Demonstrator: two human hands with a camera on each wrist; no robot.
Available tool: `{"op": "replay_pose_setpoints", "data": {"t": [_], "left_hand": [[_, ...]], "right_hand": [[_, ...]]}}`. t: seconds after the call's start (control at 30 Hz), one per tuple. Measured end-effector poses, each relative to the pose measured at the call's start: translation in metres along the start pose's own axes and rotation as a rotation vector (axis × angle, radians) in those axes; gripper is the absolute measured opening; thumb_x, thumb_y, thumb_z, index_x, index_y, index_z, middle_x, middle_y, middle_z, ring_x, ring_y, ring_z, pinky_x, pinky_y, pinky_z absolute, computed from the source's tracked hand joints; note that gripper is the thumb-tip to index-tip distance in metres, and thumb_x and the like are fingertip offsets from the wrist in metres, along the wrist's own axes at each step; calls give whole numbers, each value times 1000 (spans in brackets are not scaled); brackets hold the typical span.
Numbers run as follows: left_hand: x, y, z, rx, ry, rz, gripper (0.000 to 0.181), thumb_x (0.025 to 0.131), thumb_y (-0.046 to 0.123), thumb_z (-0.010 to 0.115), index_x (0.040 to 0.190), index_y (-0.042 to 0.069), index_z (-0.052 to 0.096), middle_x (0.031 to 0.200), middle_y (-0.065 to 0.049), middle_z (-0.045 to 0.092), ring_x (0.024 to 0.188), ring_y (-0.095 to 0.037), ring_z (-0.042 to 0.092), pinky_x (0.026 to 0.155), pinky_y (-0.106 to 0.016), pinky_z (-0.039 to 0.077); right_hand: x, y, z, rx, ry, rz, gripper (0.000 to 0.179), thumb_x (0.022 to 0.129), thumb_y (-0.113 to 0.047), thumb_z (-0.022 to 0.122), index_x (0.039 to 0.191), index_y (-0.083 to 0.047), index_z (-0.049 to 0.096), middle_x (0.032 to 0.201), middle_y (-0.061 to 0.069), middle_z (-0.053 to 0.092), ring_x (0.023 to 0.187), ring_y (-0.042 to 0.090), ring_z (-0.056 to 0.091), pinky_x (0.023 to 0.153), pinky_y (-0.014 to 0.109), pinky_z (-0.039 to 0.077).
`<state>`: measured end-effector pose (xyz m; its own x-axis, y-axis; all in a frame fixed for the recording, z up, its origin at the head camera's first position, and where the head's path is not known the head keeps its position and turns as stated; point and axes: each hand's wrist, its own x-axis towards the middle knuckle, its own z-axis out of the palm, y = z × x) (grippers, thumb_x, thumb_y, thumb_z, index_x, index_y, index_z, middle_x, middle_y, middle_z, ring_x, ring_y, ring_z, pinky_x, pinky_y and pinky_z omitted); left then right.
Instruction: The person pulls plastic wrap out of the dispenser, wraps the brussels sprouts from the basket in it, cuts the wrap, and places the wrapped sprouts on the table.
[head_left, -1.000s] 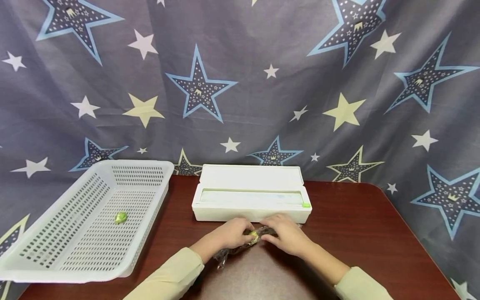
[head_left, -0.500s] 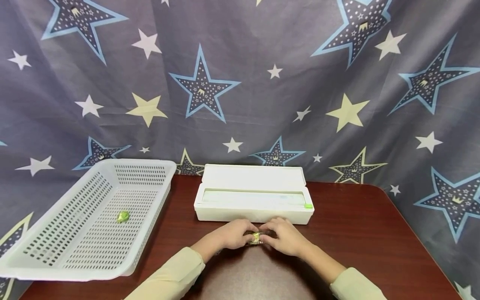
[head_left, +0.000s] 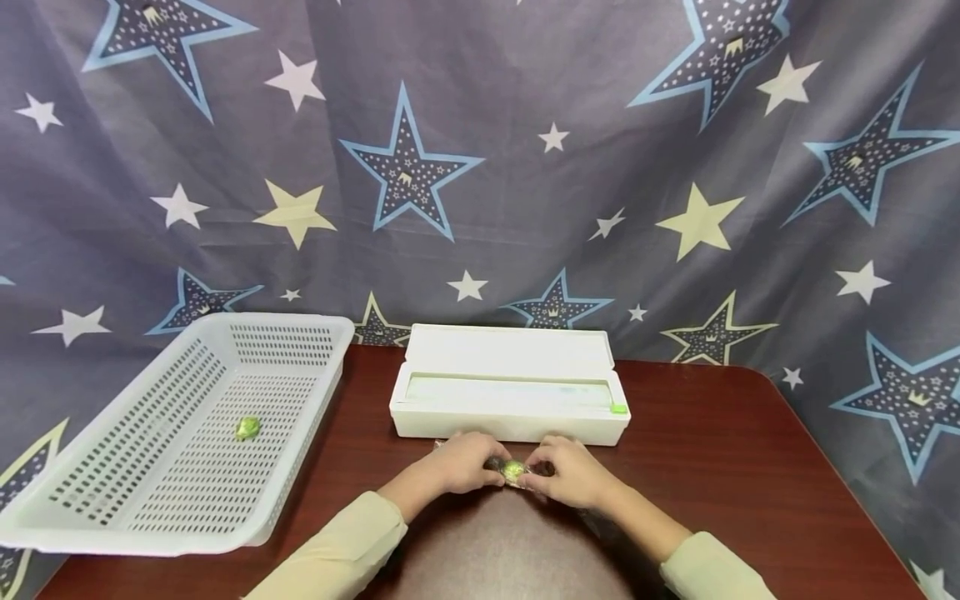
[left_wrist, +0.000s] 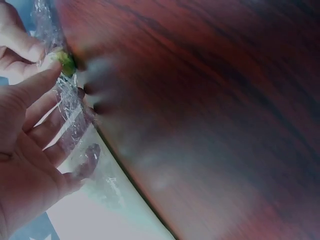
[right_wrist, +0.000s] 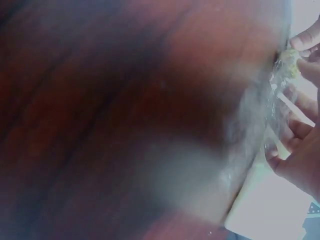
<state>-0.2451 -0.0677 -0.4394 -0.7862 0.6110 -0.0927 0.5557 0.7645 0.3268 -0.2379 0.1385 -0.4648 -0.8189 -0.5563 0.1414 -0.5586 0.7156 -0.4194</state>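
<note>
My left hand (head_left: 467,464) and right hand (head_left: 572,473) meet in front of the white box, pinching a small yellow-green ball (head_left: 513,471) between thumbs and fingertips. Crinkled clear plastic wrap (left_wrist: 75,107) surrounds the ball, and in the left wrist view it trails across the left fingers. The right wrist view has the wrap (right_wrist: 275,107) running along the right fingers as well. What kind of thing the ball is cannot be told. A similar yellow-green ball (head_left: 247,427) lies in the white basket.
A long white cling-film dispenser (head_left: 510,423) with its lid raised stands just behind the hands; a lime-green slider (head_left: 618,408) sits at its right end. The white perforated basket (head_left: 303,454) is at the left. A star-patterned curtain (head_left: 510,208) hangs behind the brown table (head_left: 735,467).
The wrap's loose end under the left wrist has gone from sight, and wrap now shows behind the left hand and below the right wrist. Both hands stay around the ball, fingers shifting slightly.
</note>
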Motion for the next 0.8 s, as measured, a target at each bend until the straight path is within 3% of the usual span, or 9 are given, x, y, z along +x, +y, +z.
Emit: {"op": "replay_pose_setpoints", "data": {"t": [0.17,0.37,0.43,0.53,0.6,0.67,0.73,0.8], "left_hand": [[1,1,1,69,1,9,25,83,30,69,107,24,69,108,10,67,108,-12,57,95,-45,38],[2,1,3,156,44,59,31,83,30,69,113,24,67,115,7,64,113,-15,55,95,-42,39],[0,0,3,163,94,83,35,82,29,70,115,21,65,117,4,63,115,-16,54,97,-41,39],[-7,-2,1,169,218,131,35,81,27,71,114,17,65,115,0,62,113,-18,55,99,-38,40],[-14,-5,-1,159,307,149,27,80,26,72,105,16,67,107,0,63,103,-17,57,93,-35,44],[-19,-7,-3,124,347,136,17,81,25,72,94,16,68,94,2,63,90,-13,58,83,-30,46],[-24,-9,-5,17,299,103,10,80,25,72,83,16,69,80,6,63,74,-8,54,70,-24,46],[-27,-10,-5,-134,181,52,15,81,25,71,73,13,69,67,4,64,61,-5,52,60,-21,44]], "right_hand": [[6,-2,-2,52,-7,29,30,85,-42,64,97,-16,72,92,-5,63,87,12,55,75,33,34],[11,-3,2,146,-80,35,23,84,-34,67,89,-12,74,82,-5,64,76,7,53,67,23,42],[11,-2,3,195,-90,59,21,84,-31,67,86,-11,74,82,-5,66,77,7,54,68,22,44],[9,-1,3,257,-98,105,21,84,-30,66,85,-11,73,82,-4,68,79,8,55,69,23,44],[8,1,3,284,-103,122,22,84,-31,65,85,-11,73,82,-3,69,79,9,56,69,23,45],[7,3,2,319,-107,138,23,84,-31,65,86,-10,73,83,-2,69,79,10,56,68,24,45],[5,5,1,350,-107,146,24,84,-32,65,88,-9,73,85,0,70,81,11,58,69,24,46],[3,6,0,380,-109,150,25,85,-32,65,90,-8,73,87,1,71,83,12,59,70,24,46]]}}
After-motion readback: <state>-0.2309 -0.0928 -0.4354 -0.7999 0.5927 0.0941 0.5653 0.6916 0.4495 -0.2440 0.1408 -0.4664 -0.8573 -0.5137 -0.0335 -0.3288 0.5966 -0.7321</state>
